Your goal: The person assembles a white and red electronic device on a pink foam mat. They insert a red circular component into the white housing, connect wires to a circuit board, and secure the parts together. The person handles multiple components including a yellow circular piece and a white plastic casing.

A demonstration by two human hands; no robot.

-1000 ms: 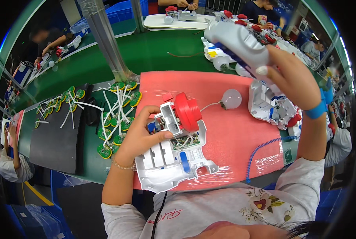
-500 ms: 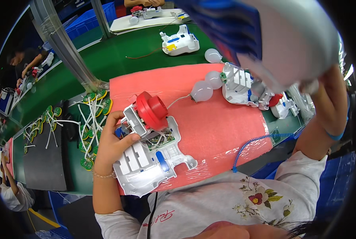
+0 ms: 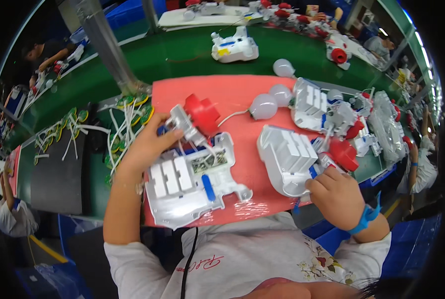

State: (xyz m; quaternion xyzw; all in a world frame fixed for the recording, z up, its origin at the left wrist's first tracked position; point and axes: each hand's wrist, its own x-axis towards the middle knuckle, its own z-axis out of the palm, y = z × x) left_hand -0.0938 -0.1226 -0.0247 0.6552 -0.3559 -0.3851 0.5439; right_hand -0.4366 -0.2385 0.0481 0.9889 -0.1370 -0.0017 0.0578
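Observation:
My left hand (image 3: 150, 144) is closed on a white plastic bracket with a red round part (image 3: 202, 114), tilted above an open white plastic shell (image 3: 175, 204). Wires run from the bracket to a circuit board (image 3: 207, 163) in this shell, which also has white ribbed blocks and a blue strip. On the right of the mat, my right hand (image 3: 334, 194) grips the near edge of a second white shell (image 3: 282, 154). That shell carries similar ribbed blocks and a red part (image 3: 343, 153). A white wire leads from the left assembly toward a frosted bulb (image 3: 263, 106).
A pink foam mat (image 3: 182, 89) covers the bench. Green round boards with white leads (image 3: 127, 107) lie left, beside a black pad (image 3: 58, 184). Another shell (image 3: 309, 104) stands far right near a plastic bag (image 3: 387, 127). A green conveyor (image 3: 182, 60) and metal post (image 3: 103, 45) are beyond.
My right hand has come down from high at the right, where it held a large white and blue casing; a shell is now in it at the mat. My left hand keeps its grip.

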